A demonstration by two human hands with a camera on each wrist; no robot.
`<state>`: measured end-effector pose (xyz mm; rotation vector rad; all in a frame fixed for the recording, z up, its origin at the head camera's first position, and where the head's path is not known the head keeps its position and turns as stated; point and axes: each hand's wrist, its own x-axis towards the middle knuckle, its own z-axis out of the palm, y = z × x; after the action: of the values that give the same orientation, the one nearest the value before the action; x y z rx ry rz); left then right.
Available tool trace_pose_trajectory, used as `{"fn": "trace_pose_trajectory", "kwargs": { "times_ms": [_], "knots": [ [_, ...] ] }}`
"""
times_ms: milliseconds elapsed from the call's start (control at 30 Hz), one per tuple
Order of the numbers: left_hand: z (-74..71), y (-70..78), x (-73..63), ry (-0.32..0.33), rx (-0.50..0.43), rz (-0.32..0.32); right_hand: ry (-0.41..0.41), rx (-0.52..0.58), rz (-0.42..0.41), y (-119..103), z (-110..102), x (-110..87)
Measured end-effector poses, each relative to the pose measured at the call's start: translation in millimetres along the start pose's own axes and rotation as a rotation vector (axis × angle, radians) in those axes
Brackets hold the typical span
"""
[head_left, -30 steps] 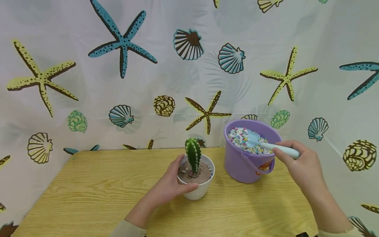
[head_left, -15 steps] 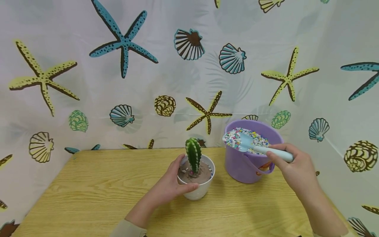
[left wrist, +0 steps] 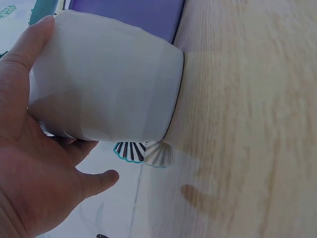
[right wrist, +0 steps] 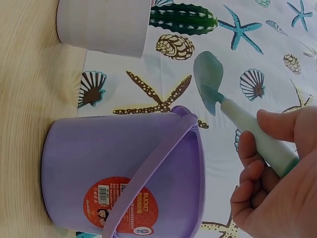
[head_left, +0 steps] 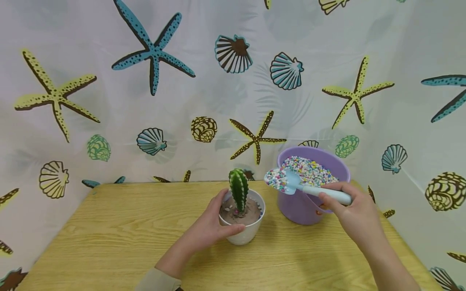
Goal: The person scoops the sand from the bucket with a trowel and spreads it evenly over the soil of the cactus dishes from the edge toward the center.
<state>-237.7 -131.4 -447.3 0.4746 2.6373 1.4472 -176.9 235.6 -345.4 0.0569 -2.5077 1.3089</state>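
Right hand (head_left: 354, 216) grips the trowel (head_left: 306, 188) handle: long axis near level, blade full of coloured pebbles pointing left, between purple bucket (head_left: 309, 206) and white cactus pot (head_left: 242, 226). Left hand (head_left: 207, 228) wraps the pot, mid-worktop (head_left: 109, 242), toward the back edge.

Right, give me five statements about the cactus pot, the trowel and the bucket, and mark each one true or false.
1. The left hand holds the white pot by its side. True.
2. The trowel in the right hand is empty. False: it carries a heap of coloured pebbles.
3. The purple bucket stands on the wooden table. True.
4. The cactus lies on its side on the table. False: it stands upright in the pot's brown soil.
5. The trowel's blade rests inside the pot. False: it is held in the air between bucket and pot.
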Motion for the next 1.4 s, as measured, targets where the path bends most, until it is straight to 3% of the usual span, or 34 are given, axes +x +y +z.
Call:
{"fn": "trace_pose_trajectory", "kwargs": {
  "times_ms": [200, 633, 1400],
  "knots": [
    [0.0, -0.1, 0.6, 0.001, 0.005, -0.006, -0.045, 0.072, 0.014, -0.4, 5.1, -2.5],
    [-1.1, 0.4, -0.3, -0.005, -0.007, 0.009, -0.044, -0.005, 0.007, 1.8, 17.1, -8.7],
    [-0.7, -0.8, 1.0, 0.002, -0.007, 0.015, -0.089, -0.042, -0.02, 6.4, 32.4, -12.2]
  ]
}}
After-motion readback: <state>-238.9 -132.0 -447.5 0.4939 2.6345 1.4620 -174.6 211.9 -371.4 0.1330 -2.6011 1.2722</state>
